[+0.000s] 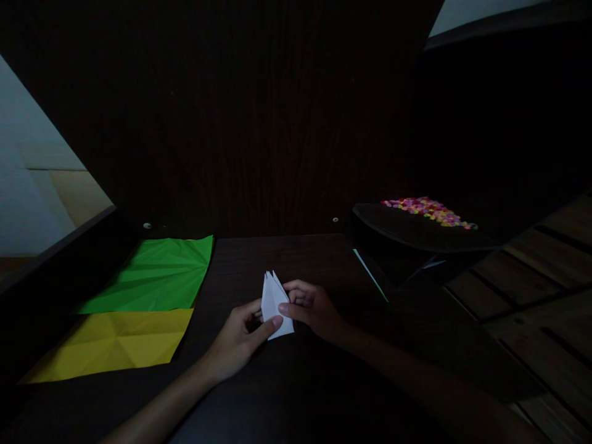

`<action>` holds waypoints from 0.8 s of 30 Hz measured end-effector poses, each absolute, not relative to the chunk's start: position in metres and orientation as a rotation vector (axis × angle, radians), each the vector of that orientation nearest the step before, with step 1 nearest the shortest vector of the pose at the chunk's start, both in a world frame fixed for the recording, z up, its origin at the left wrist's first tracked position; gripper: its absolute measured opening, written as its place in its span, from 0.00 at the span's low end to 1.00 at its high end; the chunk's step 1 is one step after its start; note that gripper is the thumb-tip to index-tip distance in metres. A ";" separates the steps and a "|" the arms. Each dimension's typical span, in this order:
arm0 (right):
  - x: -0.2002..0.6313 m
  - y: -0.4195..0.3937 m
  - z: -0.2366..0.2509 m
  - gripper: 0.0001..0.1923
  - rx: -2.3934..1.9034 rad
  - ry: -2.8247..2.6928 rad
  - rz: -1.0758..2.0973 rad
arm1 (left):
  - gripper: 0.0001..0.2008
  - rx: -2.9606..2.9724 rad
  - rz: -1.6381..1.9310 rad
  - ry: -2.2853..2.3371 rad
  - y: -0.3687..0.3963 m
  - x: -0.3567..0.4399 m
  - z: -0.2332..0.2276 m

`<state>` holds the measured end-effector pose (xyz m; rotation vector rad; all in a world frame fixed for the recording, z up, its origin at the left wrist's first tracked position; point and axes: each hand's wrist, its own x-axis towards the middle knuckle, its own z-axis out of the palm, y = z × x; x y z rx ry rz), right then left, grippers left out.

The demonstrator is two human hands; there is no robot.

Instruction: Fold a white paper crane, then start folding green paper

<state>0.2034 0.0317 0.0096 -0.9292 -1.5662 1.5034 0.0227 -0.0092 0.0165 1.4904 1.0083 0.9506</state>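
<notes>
Mid-fold, both hands pinch the white folded paper (276, 305) at the dark table's (287, 382) centre, left hand (238, 339) at seven o'clock, right hand (314, 308) at three, so the next crease likely needs steady, aligned edges.

No text, label, brand, number or sign can be read anywhere in this dim view.

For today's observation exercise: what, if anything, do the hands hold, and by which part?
Both hands, left hand and right hand, pinch a folded white paper at its lower end, one on each side; its pointed tips stick up free.
</notes>
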 end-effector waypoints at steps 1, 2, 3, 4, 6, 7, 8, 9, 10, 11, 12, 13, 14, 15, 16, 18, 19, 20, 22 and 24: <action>0.203 0.031 0.009 0.14 -0.922 -1.551 1.537 | 0.16 1.465 0.935 0.996 -0.009 0.023 0.016; 0.202 0.031 0.007 0.15 -0.908 -1.525 1.564 | 0.16 1.439 0.927 0.988 -0.009 0.023 0.016; 0.202 0.030 0.006 0.16 -0.889 -1.491 1.581 | 0.16 1.414 0.923 0.981 -0.009 0.023 0.017; 0.201 0.030 0.006 0.17 -0.866 -1.455 1.585 | 0.17 1.396 0.924 0.972 -0.009 0.024 0.017; 0.200 0.029 0.004 0.17 -0.831 -1.424 1.557 | 0.17 1.375 0.948 0.958 -0.008 0.024 0.017; 0.200 0.029 0.004 0.16 -0.826 -1.432 1.536 | 0.17 1.371 0.963 0.961 -0.008 0.024 0.017; 0.199 0.028 0.004 0.15 -0.830 -1.447 1.516 | 0.18 1.370 0.976 0.974 -0.008 0.025 0.016; 0.199 0.028 0.005 0.14 -0.840 -1.456 1.501 | 0.19 1.375 0.988 0.995 -0.007 0.025 0.016; 0.199 0.028 0.005 0.14 -0.853 -1.459 1.493 | 0.20 1.383 0.999 1.017 -0.007 0.025 0.015; 0.199 0.028 0.005 0.14 -0.864 -1.456 1.489 | 0.21 1.392 1.012 1.034 -0.007 0.025 0.013; 0.199 0.028 0.006 0.14 -0.871 -1.451 1.487 | 0.21 1.401 1.031 1.045 -0.007 0.025 0.012; 0.199 0.028 0.006 0.15 -0.874 -1.449 1.484 | 0.22 1.404 1.058 1.053 -0.007 0.024 0.010; 0.199 0.028 0.006 0.15 -0.874 -1.449 1.477 | 0.23 1.404 1.086 1.062 -0.007 0.024 0.008; 0.199 0.028 0.007 0.14 -0.872 -1.452 1.468 | 0.25 1.407 1.118 1.078 -0.008 0.023 0.006; 0.199 0.028 0.007 0.15 -0.869 -1.457 1.456 | 0.26 1.418 1.147 1.104 -0.008 0.023 0.004; 0.199 0.028 0.006 0.16 -0.862 -1.470 1.433 | 0.28 1.476 1.202 1.176 -0.009 0.022 0.003; 0.200 0.028 0.006 0.16 -0.860 -1.480 1.424 | 0.27 1.524 1.230 1.214 -0.010 0.021 0.003; 0.200 0.028 0.006 0.16 -0.862 -1.491 1.414 | 0.26 1.579 1.258 1.247 -0.010 0.021 0.003; 0.201 0.028 0.005 0.17 -0.874 -1.509 1.390 | 0.24 1.684 1.293 1.290 -0.011 0.021 0.005; 0.201 0.028 0.004 0.18 -0.887 -1.520 1.364 | 0.24 1.765 1.306 1.307 -0.012 0.022 0.006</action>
